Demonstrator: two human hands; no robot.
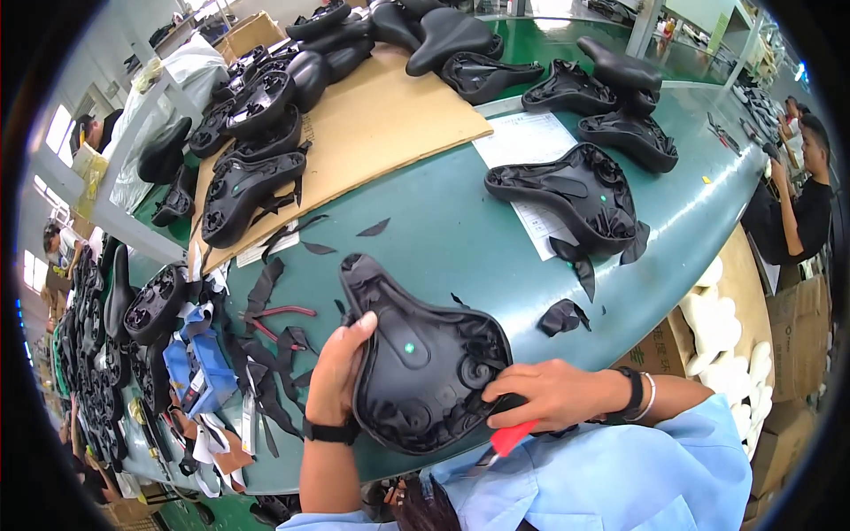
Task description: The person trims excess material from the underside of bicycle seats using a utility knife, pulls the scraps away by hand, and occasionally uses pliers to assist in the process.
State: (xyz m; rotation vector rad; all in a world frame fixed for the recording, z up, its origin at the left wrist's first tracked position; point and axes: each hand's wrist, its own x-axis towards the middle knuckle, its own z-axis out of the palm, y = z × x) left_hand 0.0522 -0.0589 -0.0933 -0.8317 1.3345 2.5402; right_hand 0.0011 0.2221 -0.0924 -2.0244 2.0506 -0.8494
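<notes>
A black bicycle saddle (403, 376) lies underside up in front of me, its narrow nose pointing away and slightly left. My left hand (341, 367) grips its left edge, thumb over the rim. At its right rear rim is my right hand (549, 389), fingers curled against the folded cover edge. A red-handled tool (512, 438) sticks out below that hand, held in it; the tool's exact kind is partly hidden. Inside the saddle's shell are a small green dot and gathered black cover material along the rim.
Red-handled pliers (282, 311) lie left among black scraps (266, 376). Another upturned saddle (580, 195) rests on a white paper sheet (522, 142). More saddles are piled on the cardboard (372, 115). A blue box (199, 372) stands left; white pads (708, 319) are at right. Other people work nearby.
</notes>
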